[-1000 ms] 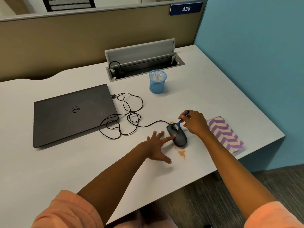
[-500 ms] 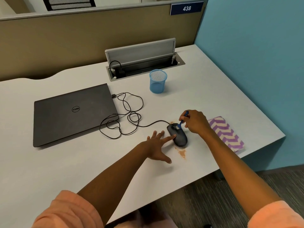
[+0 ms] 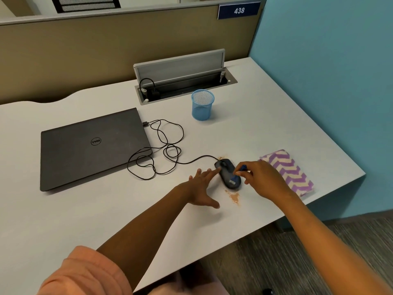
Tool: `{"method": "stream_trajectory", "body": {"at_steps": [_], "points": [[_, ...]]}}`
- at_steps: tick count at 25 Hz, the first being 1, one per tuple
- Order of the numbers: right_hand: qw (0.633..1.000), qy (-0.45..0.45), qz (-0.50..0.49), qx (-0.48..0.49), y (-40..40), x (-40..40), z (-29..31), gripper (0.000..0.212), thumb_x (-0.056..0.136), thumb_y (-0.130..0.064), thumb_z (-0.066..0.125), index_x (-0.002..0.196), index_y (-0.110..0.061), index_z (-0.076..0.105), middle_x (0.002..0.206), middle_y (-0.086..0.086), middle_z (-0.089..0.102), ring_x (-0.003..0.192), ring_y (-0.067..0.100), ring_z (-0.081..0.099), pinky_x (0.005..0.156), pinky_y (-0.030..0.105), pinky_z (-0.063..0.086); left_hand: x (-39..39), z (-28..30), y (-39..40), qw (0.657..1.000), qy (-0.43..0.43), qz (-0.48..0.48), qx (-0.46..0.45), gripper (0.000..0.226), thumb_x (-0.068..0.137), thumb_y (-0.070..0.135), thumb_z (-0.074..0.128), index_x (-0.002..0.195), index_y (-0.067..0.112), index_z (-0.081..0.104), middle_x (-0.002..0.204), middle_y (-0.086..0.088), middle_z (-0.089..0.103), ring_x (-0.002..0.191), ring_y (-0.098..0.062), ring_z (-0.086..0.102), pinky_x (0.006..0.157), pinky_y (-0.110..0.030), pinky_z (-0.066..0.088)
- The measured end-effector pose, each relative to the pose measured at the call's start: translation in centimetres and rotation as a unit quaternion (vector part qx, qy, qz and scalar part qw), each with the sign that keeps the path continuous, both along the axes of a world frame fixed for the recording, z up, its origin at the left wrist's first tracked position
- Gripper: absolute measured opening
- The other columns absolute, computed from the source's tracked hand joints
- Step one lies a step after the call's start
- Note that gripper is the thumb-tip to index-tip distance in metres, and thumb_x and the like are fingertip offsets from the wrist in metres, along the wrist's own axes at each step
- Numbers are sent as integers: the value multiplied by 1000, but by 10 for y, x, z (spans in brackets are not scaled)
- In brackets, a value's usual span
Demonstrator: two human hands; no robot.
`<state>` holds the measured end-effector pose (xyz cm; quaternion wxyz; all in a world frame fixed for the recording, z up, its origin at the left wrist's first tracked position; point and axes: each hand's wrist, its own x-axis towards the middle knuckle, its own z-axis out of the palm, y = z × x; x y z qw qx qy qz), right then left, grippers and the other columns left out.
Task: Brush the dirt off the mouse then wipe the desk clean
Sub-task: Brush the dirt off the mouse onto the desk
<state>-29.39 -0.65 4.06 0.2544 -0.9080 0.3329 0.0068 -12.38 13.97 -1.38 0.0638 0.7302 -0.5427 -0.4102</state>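
Note:
A dark wired mouse (image 3: pixel 225 170) lies on the white desk (image 3: pixel 265 124) near its front right. My right hand (image 3: pixel 262 179) is closed on a small blue brush (image 3: pixel 239 174), whose bristles rest on the mouse's near end. My left hand (image 3: pixel 202 189) lies flat on the desk with fingers spread, its fingertips touching the mouse's left side. A patch of tan dirt (image 3: pixel 233 196) lies just in front of the mouse, and a smaller dirt patch (image 3: pixel 221 157) lies behind it. A folded purple-and-cream chevron cloth (image 3: pixel 291 171) lies to the right of my right hand.
A closed grey laptop (image 3: pixel 91 145) lies at the left, with the mouse's black cable (image 3: pixel 161 150) looped beside it. A blue mesh cup (image 3: pixel 202 104) stands behind the mouse. An open cable hatch (image 3: pixel 185 79) sits at the back. The desk's front edge runs close to the dirt.
My right hand has drawn the brush from the mouse's far end down to its near end. My left hand has stayed against the mouse.

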Motion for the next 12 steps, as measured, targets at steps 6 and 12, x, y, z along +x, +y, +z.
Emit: {"method": "stream_trajectory", "body": {"at_steps": [6, 12], "points": [[997, -50, -1, -55, 6, -9, -10, 22, 98, -28, 52, 108, -29, 71, 102, -5, 74, 79, 14, 68, 60, 19, 51, -4, 2, 0, 1000, -17, -15, -2, 119, 80, 50, 78, 158, 41, -12, 169, -7, -8, 153, -36, -16, 121, -60, 1], [997, -69, 8, -25, 9, -28, -11, 20, 96, -32, 54, 106, -36, 71, 97, -8, 75, 74, 8, 66, 58, 21, 52, -5, -2, -1, 998, -45, -40, 8, 116, 81, 53, 76, 157, 46, -11, 169, -9, -11, 152, -39, -19, 121, -62, 1]]}}
